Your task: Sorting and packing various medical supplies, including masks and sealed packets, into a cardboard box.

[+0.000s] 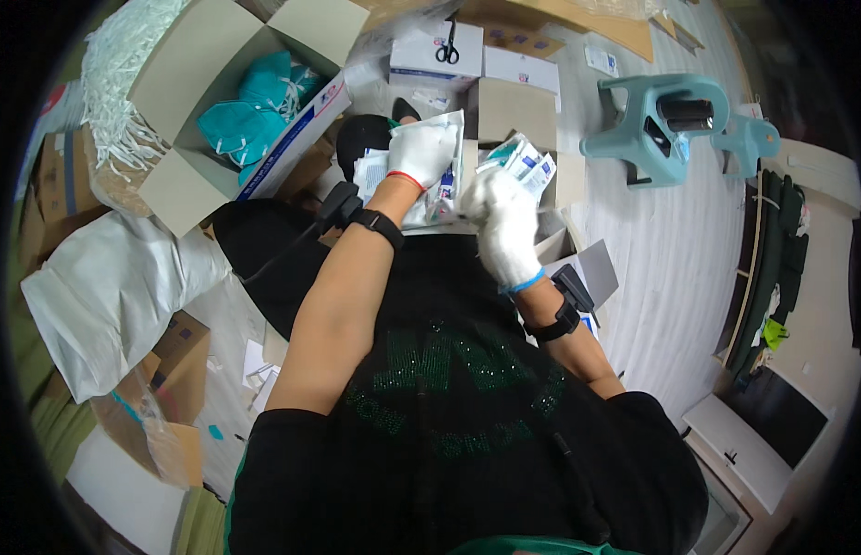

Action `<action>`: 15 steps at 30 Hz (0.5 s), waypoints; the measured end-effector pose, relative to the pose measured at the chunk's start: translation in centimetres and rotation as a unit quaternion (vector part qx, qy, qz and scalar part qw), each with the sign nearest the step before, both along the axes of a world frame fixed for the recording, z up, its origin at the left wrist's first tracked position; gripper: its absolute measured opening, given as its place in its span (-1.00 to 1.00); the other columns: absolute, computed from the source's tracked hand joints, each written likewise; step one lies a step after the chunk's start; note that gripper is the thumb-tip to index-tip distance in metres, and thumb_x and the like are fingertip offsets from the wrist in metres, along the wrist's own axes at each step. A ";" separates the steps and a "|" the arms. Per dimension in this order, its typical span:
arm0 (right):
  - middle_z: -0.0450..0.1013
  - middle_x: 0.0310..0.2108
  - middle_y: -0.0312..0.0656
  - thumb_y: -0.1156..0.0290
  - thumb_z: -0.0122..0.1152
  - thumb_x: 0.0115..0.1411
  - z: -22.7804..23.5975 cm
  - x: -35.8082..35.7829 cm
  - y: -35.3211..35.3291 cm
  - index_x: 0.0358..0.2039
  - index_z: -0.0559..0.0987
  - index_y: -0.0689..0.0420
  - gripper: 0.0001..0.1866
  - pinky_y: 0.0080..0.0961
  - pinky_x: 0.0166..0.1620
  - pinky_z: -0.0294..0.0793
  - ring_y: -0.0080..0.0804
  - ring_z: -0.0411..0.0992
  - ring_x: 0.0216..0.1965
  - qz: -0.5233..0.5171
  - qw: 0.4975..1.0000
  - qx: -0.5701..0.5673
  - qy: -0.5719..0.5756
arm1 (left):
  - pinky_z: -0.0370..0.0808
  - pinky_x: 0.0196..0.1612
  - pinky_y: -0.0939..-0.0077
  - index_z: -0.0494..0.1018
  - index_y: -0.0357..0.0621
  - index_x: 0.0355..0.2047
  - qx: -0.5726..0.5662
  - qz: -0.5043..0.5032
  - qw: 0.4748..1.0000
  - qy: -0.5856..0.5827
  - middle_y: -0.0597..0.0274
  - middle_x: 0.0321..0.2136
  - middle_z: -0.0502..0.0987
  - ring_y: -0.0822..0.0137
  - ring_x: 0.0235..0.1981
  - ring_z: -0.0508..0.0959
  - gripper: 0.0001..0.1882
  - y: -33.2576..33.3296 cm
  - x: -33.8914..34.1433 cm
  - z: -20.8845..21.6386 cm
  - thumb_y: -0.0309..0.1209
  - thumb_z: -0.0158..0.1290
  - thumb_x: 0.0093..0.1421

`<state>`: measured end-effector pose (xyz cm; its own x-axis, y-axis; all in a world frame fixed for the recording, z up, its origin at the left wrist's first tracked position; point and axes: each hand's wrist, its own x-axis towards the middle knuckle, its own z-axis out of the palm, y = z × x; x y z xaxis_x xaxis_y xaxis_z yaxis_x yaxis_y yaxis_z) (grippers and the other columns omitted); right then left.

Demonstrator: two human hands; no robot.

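While hands [423,153] work among packets [534,168], masks [250,116] in carton [306,129]

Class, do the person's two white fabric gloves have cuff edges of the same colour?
No, the gloved left hand has a red cuff edge, while the gloved right hand has a blue cuff edge.

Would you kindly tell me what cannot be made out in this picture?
Head view: palm of the left hand, hidden by its own back over the pale bag.
Head view: right hand, blurred; any hold on the small packets is unclear.
Head view: floor of the open carton, covered by teal masks.
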<state>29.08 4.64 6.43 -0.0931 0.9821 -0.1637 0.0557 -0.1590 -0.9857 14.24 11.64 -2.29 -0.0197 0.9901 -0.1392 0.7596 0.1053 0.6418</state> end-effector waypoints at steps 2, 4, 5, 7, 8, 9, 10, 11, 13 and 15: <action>0.20 -0.66 -0.36 0.15 -0.06 0.40 1.6 0.0 2.8 -0.57 0.36 0.05 -0.60 -0.48 -0.42 0.25 -0.48 0.20 -0.59 -0.050 0.962 -0.100 0.249 | 0.50 -0.07 0.02 0.64 -0.04 -0.20 0.044 0.066 0.989 -0.125 -0.18 -0.29 0.61 -0.21 -0.17 0.58 -0.49 0.6 -1.1 0.8 0.04 -0.17 0.32; 0.16 -0.69 -0.38 0.14 -0.06 0.40 3.3 -0.3 5.6 -0.55 0.37 0.04 -0.61 -0.49 -0.44 0.24 -0.48 0.18 -0.62 -0.090 0.935 -0.134 0.316 | 0.51 -0.04 0.20 0.63 -0.06 -0.13 -0.033 0.064 0.980 -0.186 -0.12 -0.27 0.64 -0.04 -0.16 0.63 -0.46 0.9 -2.8 3.0 0.12 -0.09 0.31; 0.16 -0.69 -0.38 0.14 -0.06 0.40 4.0 -0.5 6.9 -0.55 0.37 0.04 -0.61 -0.48 -0.46 0.24 -0.48 0.17 -0.63 -0.066 0.933 -0.136 0.326 | 0.50 -0.04 0.27 0.63 -0.11 -0.13 -0.036 0.045 0.963 -0.262 -0.08 -0.27 0.65 0.06 -0.18 0.63 -0.44 0.3 -3.5 3.4 0.13 -0.04 0.30; 0.15 -0.69 -0.38 0.15 -0.06 0.40 5.2 -1.0 9.0 -0.54 0.38 0.04 -0.62 -0.47 -0.50 0.23 -0.48 0.16 -0.65 -0.020 0.930 -0.133 0.344 | 0.50 -0.04 0.41 0.63 -0.19 -0.12 -0.039 0.000 0.911 -0.411 0.02 -0.27 0.67 0.26 -0.21 0.64 -0.40 -1.3 -4.9 4.4 0.15 0.04 0.27; 0.15 -0.69 -0.38 0.15 -0.06 0.40 5.4 -1.4 9.5 -0.54 0.38 0.05 -0.62 -0.47 -0.51 0.23 -0.49 0.15 -0.66 -0.006 0.935 -0.143 0.324 | 0.49 -0.06 0.52 0.60 -0.33 -0.11 -0.065 -0.033 0.892 -0.447 0.13 -0.27 0.67 0.50 -0.22 0.58 -0.40 -2.2 -5.8 4.8 0.06 0.18 0.23; 0.15 -0.69 -0.38 0.15 -0.06 0.40 5.4 -2.0 9.9 -0.54 0.38 0.06 -0.62 -0.46 -0.52 0.23 -0.49 0.14 -0.67 0.010 0.940 -0.155 0.305 | 0.49 -0.08 0.52 0.60 -0.34 -0.11 -0.061 -0.055 0.863 -0.499 0.14 -0.28 0.67 0.50 -0.23 0.57 -0.43 -3.3 -5.9 5.9 0.01 0.21 0.22; 0.15 -0.69 -0.38 0.15 -0.06 0.40 5.5 -2.5 10.3 -0.53 0.39 0.06 -0.62 -0.46 -0.53 0.23 -0.49 0.12 -0.67 0.025 0.944 -0.166 0.284 | 0.50 -0.10 0.53 0.60 -0.35 -0.11 -0.056 -0.078 0.830 -0.550 0.14 -0.29 0.67 0.50 -0.24 0.56 -0.46 -4.4 -6.0 7.2 -0.03 0.24 0.21; 0.16 -0.69 -0.37 0.18 -0.06 0.41 3.5 -1.9 11.1 -0.53 0.39 0.08 -0.63 -0.47 -0.56 0.23 -0.50 0.11 -0.69 0.121 0.913 -0.184 0.344 | 0.50 -0.13 0.53 0.62 -0.31 -0.13 -0.106 -0.068 0.841 -0.526 0.08 -0.29 0.67 0.45 -0.26 0.58 -0.57 -5.0 -6.5 8.1 -0.17 0.29 0.18; 0.15 -0.69 -0.37 0.20 -0.05 0.41 3.7 -3.6 10.3 -0.53 0.39 0.09 -0.63 -0.50 -0.56 0.22 -0.51 0.11 -0.69 0.128 0.908 -0.207 0.340 | 0.50 -0.14 0.51 0.62 -0.32 -0.16 -0.051 -0.149 0.906 -0.392 0.05 -0.31 0.65 0.38 -0.30 0.59 -0.60 -5.3 -7.9 9.5 -0.21 0.30 0.16; 0.19 -0.70 -0.34 0.24 -0.04 0.41 3.7 -5.2 9.5 -0.52 0.41 0.12 -0.64 -0.52 -0.58 0.24 -0.50 0.16 -0.69 0.144 0.908 -0.214 0.329 | 0.51 -0.18 0.42 0.61 -0.36 -0.20 0.055 -0.243 0.929 -0.275 0.01 -0.40 0.62 0.20 -0.37 0.59 -0.61 -4.9 -9.5 9.0 -0.28 0.32 0.07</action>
